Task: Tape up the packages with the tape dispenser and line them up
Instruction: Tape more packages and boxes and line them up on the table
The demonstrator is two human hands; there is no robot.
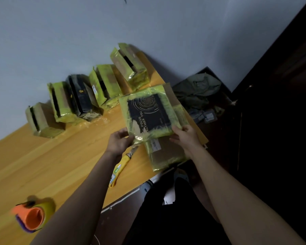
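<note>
Bare wooden table (48, 161) lies open to my left; only the tape dispenser (32, 216) and the yellow utility knife (121, 167) sit there. Five standing packages (102, 85) line the wall.

glossy yellow tape wraps the cardboard package (149, 114); the table (42, 165) is smooth, light wood.

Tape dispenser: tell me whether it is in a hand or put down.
Put down. The tape dispenser lies on the table, while the left hand and right hand both grip the black-faced package.
</note>
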